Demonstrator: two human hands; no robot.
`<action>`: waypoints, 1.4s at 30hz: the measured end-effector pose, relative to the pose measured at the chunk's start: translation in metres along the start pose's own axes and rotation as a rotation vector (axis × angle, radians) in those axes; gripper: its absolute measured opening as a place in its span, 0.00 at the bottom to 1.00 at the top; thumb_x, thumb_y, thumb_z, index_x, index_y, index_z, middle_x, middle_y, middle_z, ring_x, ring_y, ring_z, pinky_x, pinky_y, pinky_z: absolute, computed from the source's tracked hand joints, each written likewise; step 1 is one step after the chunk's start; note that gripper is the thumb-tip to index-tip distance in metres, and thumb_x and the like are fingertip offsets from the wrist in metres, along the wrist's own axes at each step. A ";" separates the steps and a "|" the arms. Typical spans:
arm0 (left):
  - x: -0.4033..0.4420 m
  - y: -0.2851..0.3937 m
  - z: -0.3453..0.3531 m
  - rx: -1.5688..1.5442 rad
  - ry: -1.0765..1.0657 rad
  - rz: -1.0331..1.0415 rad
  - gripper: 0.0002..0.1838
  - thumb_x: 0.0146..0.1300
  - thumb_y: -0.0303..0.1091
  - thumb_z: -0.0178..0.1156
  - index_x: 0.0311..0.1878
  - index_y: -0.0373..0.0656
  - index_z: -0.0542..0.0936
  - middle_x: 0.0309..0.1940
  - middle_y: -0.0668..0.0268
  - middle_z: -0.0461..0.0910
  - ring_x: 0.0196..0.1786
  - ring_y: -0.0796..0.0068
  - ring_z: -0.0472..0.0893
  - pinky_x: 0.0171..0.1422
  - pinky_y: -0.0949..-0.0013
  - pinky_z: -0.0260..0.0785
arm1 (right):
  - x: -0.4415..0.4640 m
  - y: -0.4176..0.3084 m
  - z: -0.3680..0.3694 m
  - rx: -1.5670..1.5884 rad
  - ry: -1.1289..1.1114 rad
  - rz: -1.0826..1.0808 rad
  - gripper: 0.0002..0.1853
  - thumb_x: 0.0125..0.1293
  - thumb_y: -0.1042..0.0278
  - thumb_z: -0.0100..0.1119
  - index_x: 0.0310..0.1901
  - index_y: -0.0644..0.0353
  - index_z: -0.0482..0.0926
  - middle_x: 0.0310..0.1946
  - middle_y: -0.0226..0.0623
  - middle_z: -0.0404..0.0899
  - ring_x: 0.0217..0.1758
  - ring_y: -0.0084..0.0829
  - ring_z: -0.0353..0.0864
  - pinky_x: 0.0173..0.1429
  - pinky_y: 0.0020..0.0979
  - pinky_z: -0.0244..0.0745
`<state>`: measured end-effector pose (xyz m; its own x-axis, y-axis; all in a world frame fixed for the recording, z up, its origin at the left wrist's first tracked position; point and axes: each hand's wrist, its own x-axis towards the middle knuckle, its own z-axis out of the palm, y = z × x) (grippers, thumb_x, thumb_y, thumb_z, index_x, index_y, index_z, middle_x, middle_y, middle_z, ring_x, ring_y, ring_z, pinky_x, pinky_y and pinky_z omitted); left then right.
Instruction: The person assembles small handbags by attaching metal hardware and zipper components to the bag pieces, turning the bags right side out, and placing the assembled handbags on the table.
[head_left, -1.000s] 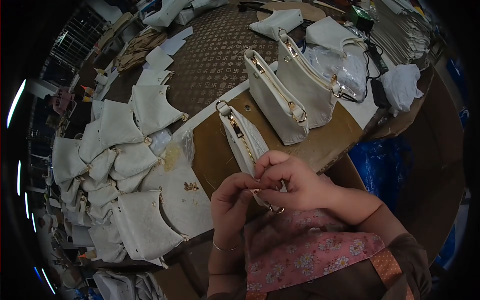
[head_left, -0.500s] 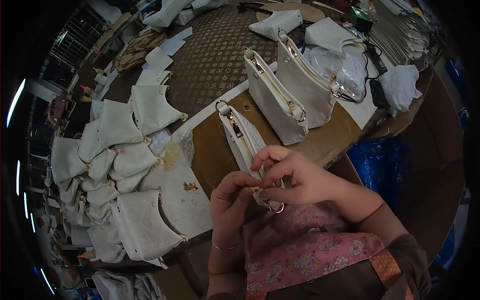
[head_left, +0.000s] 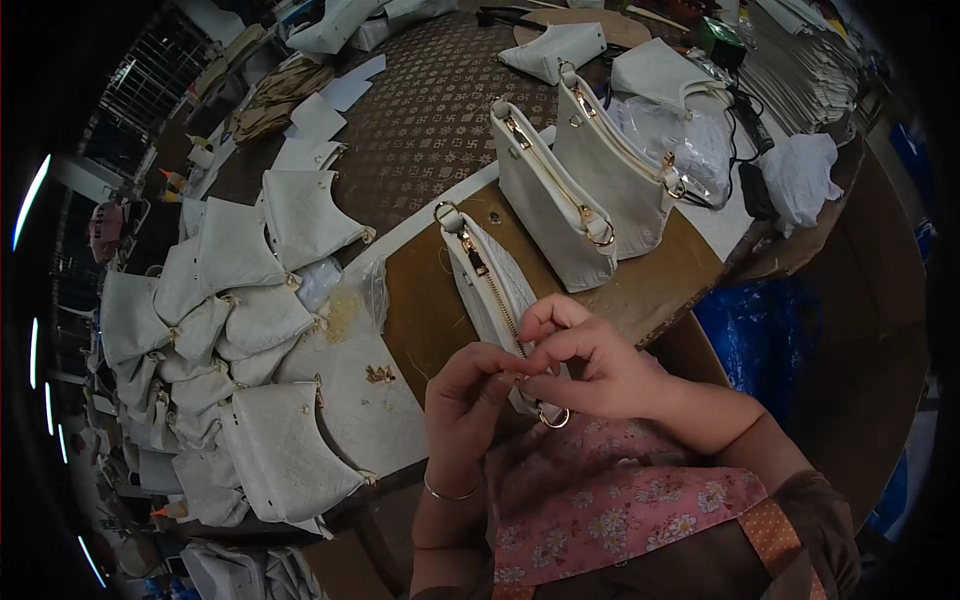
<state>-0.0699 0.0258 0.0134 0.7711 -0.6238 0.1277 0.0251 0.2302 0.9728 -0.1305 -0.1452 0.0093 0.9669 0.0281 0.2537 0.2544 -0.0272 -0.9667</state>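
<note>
A white handbag (head_left: pixel 480 290) with a gold zipper and a ring at each end stands in front of me on the brown board. Over its near end my left hand (head_left: pixel 465 395) is closed in a pinch, fingertips together. My right hand (head_left: pixel 595 365) meets it there, thumb and index finger also pinched. What lies between the fingertips is too small to make out. The near gold ring (head_left: pixel 553 416) shows just below my right hand. Two more white handbags, a nearer one (head_left: pixel 550 195) and a farther one (head_left: pixel 620 170), stand upright beyond the first.
A heap of white bag pieces (head_left: pixel 290 450) covers the left side. Small gold fittings (head_left: pixel 380 374) lie beside a clear plastic bag (head_left: pixel 372 290). At the right are a crumpled white bag (head_left: pixel 800 175), a black cable and blue plastic (head_left: pixel 760 330) below the table edge.
Both hands stay pinched together over the near end of the handbag, with only a slight shift of the fingers. The handbags have not visibly moved on the table.
</note>
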 end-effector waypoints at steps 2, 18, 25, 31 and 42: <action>-0.002 -0.001 0.001 -0.062 -0.016 0.004 0.06 0.63 0.20 0.54 0.41 0.35 0.79 0.39 0.66 0.77 0.43 0.79 0.75 0.51 0.76 0.66 | -0.004 0.002 -0.003 0.002 -0.038 -0.034 0.07 0.54 0.70 0.67 0.32 0.61 0.80 0.49 0.36 0.65 0.44 0.24 0.69 0.49 0.26 0.67; -0.135 0.079 -0.181 1.502 1.201 0.150 0.24 0.63 0.35 0.59 0.59 0.33 0.71 0.60 0.51 0.68 0.63 0.56 0.67 0.66 0.57 0.57 | 0.028 0.029 -0.029 -0.610 0.129 -0.184 0.31 0.47 0.80 0.61 0.55 0.55 0.62 0.60 0.54 0.59 0.64 0.58 0.60 0.67 0.43 0.58; -0.183 0.051 -0.230 1.207 1.120 -0.301 0.25 0.66 0.42 0.57 0.56 0.28 0.72 0.56 0.50 0.72 0.57 0.60 0.73 0.62 0.62 0.63 | 0.022 0.028 -0.025 -0.577 0.200 -0.145 0.43 0.49 0.79 0.63 0.67 0.63 0.52 0.63 0.52 0.59 0.65 0.53 0.62 0.65 0.41 0.60; -0.165 0.016 -0.211 0.524 1.239 -0.097 0.21 0.68 0.39 0.53 0.56 0.32 0.73 0.48 0.56 0.79 0.47 0.67 0.79 0.56 0.66 0.70 | -0.012 0.017 -0.014 -0.536 0.263 -0.410 0.41 0.48 0.73 0.68 0.64 0.68 0.57 0.62 0.51 0.61 0.62 0.49 0.65 0.62 0.43 0.65; -0.064 -0.117 -0.067 0.188 0.313 -0.203 0.13 0.66 0.33 0.49 0.50 0.38 0.75 0.40 0.60 0.79 0.40 0.61 0.80 0.42 0.66 0.73 | 0.001 0.009 0.043 -0.470 -0.147 -0.364 0.34 0.45 0.68 0.70 0.57 0.61 0.70 0.64 0.49 0.59 0.64 0.51 0.59 0.66 0.47 0.59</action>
<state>-0.0795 0.0886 -0.1213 0.9193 -0.3786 -0.1073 0.1025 -0.0328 0.9942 -0.1279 -0.1028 -0.0007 0.8117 0.2551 0.5255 0.5821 -0.4273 -0.6918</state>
